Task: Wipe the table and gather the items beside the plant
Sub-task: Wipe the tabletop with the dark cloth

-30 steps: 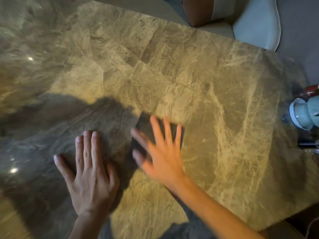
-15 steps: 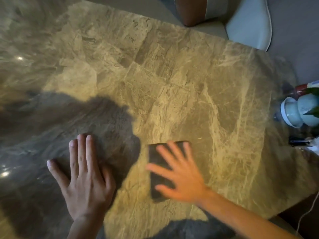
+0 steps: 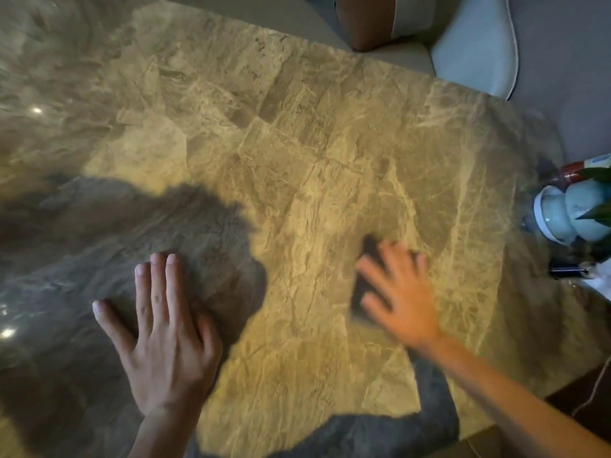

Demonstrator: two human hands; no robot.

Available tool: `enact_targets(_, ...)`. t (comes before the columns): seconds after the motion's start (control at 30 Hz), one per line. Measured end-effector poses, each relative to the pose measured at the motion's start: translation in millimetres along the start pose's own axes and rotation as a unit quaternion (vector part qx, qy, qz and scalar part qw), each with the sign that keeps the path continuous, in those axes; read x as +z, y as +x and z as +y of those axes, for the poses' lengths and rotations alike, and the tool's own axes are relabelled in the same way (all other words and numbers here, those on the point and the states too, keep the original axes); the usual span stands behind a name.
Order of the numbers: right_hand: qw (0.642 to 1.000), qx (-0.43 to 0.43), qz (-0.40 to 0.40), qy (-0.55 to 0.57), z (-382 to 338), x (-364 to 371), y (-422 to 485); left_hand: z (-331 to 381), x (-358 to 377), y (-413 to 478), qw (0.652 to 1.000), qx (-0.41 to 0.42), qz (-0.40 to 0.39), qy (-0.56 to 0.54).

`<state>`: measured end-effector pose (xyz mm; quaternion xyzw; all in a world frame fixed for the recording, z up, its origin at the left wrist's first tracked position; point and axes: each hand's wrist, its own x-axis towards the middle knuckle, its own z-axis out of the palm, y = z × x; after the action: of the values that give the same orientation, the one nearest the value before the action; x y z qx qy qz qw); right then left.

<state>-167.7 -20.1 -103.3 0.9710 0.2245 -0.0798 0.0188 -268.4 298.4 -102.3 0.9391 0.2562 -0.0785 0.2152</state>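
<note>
A brown-veined marble table (image 3: 297, 133) fills the view. My right hand (image 3: 401, 297) lies flat with fingers spread on a dark grey cloth (image 3: 362, 285), pressing it onto the tabletop right of centre; the hand is blurred. My left hand (image 3: 162, 335) rests flat on the table at the lower left, palm down, holding nothing. At the right edge stands a pale blue ceramic vase (image 3: 568, 213) with green plant leaves (image 3: 596, 196). Beside it lie a small dark object (image 3: 567, 271) and something white (image 3: 600, 282), both cut off by the frame.
A red-topped item (image 3: 575, 168) stands behind the vase. Chairs with pale cushions (image 3: 476, 41) and a brown back (image 3: 367, 21) sit beyond the far table edge. A thin cable (image 3: 595, 385) hangs off the near right corner.
My right hand has slid the dark cloth to the right across the table, toward the vase. My left hand has stayed planted on the tabletop.
</note>
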Motion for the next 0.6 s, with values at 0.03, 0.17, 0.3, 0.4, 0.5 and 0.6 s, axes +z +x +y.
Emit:
enact_targets(0.03,0.988,0.152,0.007,0.029,25.2,-3.0,23.8,-0.1,0.0,-0.3,1.0,-0.001,0.001,0.001)
enact_targets(0.17,0.917,0.384,0.036,0.1,-21.8,-11.9,141.0,0.7,1.8,-1.1,1.0,-0.004,0.006,0.001)
enact_targets(0.3,1.0,-0.021,0.009,0.015,-113.2,-0.6,65.5,-0.6,2.8,-0.5,1.0,-0.003,0.011,-0.002)
enact_targets(0.4,0.991,-0.133,-0.017,-0.017,-43.9,-0.6,15.9,1.3,1.7,-0.3,1.0,-0.005,0.008,-0.008)
enact_targets(0.5,1.0,0.017,-0.024,-0.004,15.6,-5.2,54.1,0.9,1.0,-0.6,1.0,0.0,0.004,-0.012)
enact_targets(0.6,0.978,0.202,-0.006,0.06,2.6,-8.6,114.6,-1.7,3.9,-0.5,1.0,-0.002,0.006,-0.008)
